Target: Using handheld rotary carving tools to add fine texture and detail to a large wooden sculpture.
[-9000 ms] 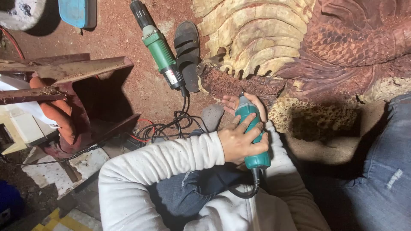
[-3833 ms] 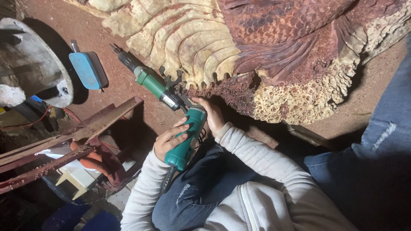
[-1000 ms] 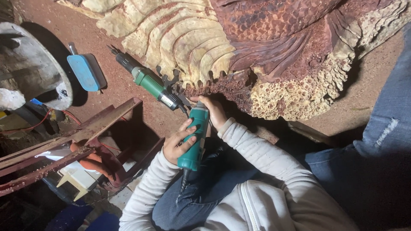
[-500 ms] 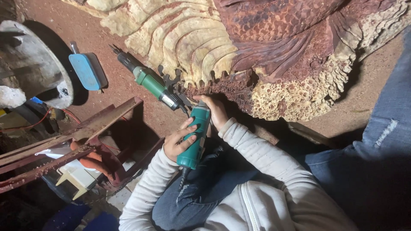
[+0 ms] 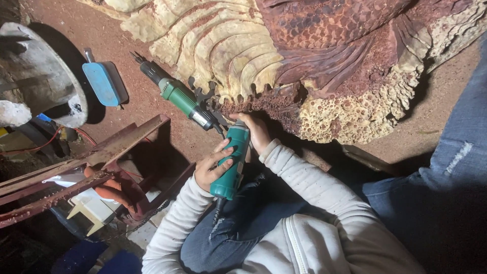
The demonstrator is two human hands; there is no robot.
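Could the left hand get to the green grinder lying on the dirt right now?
Probably yes: the green grinder lies just ahead, nothing between, but the left hand is wrapped around the teal tool.

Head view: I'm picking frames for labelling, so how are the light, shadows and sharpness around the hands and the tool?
Head view: the carving is brightly lit and sharp; the teal power tool, left hand and right hand are clear; deep shadow hides the tool's tip and the lower left corner.

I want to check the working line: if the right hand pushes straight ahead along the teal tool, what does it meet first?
Probably the dark reddish underside of the carved wood sculpture: the right hand already sits almost against it, though depth is unclear.
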